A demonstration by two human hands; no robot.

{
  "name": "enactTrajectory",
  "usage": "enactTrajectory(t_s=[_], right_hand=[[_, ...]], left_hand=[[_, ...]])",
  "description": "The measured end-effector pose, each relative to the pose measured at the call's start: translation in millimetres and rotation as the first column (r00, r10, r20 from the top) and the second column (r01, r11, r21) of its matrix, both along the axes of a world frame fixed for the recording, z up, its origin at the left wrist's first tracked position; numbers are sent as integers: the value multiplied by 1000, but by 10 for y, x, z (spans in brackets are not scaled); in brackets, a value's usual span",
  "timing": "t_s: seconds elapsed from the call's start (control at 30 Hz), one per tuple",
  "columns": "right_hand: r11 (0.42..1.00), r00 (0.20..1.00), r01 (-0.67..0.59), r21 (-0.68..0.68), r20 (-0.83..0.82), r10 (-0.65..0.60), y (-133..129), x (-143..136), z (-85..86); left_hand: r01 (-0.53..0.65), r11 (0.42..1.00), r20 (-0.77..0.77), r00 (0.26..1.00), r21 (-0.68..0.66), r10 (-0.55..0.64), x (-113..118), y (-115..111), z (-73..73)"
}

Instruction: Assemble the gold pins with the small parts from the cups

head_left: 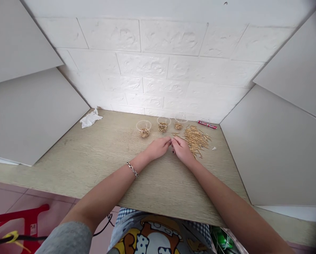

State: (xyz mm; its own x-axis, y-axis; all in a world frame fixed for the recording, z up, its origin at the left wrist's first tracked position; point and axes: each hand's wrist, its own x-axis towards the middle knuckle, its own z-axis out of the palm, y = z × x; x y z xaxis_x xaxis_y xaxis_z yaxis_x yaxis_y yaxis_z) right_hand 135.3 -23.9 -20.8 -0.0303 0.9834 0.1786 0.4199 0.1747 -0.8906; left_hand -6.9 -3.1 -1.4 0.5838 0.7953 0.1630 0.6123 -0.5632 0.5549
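Note:
Over the middle of the wooden table (158, 180), my left hand (159, 147) and my right hand (181, 148) meet at the fingertips. Both have their fingers closed in a pinch; whatever they hold between them is too small to make out. Just right of my right hand lies a pile of thin gold-coloured sticks (196, 139). Beyond the hands stand three clear plastic cups with small gold-coloured pieces inside: a left cup (144, 129), a middle cup (163, 125) and a right cup (179, 124).
Fine brown bits (131, 137) are scattered left of the cups. A crumpled white tissue (91, 118) lies at the back left, a red wrapped stick (207, 124) at the back right. White brick-pattern wall (155, 65) rises behind; grey panels (33, 116) flank the table.

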Motion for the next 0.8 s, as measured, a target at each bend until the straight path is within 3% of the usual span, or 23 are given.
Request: enactTrajectory(t_s=[0.8], right_hand=[[1000, 1000, 8, -28, -28, -9, 7, -3, -18]], left_hand=[[-5, 1000, -60, 998, 3, 5, 13, -18, 27]])
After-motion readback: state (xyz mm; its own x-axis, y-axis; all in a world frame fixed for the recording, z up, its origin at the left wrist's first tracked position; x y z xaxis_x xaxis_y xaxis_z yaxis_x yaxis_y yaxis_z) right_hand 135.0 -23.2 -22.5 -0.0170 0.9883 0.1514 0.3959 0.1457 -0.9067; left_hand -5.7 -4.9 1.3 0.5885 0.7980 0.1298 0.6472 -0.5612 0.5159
